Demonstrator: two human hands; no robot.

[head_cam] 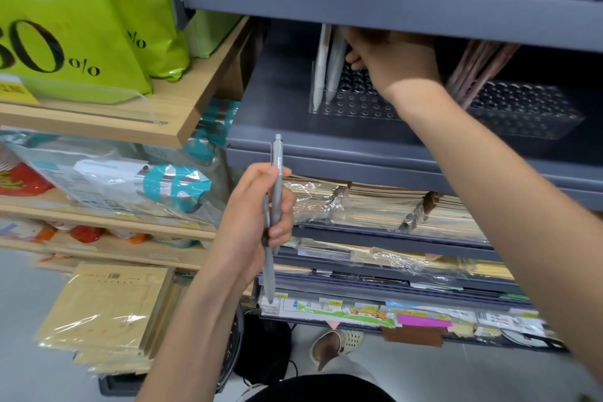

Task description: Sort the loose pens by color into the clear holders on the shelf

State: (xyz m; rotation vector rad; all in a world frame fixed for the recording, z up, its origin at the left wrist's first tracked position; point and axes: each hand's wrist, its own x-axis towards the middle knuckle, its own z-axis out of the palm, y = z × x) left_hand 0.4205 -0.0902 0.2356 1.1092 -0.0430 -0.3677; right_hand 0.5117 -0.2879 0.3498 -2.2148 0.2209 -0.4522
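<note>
Two grey plastic pens (pixel 276 192) wait in my gripping left hand (pixel 257 222), below the grey metal shelf (pixel 293 127). The left clear perforated holder (pixel 355 104) has two pale pens (pixel 328 68). My right hand (pixel 391 65) reaches above it, but its fingers are half hidden, so I cannot tell its grip. The right clear holder (pixel 522 111) keeps pink pens (pixel 473 72). Next, I think, one grey pen needs a free hole.

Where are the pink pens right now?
In the head view, the pink pens lean in the right-hand clear holder on the grey shelf, just right of the right hand.
</note>
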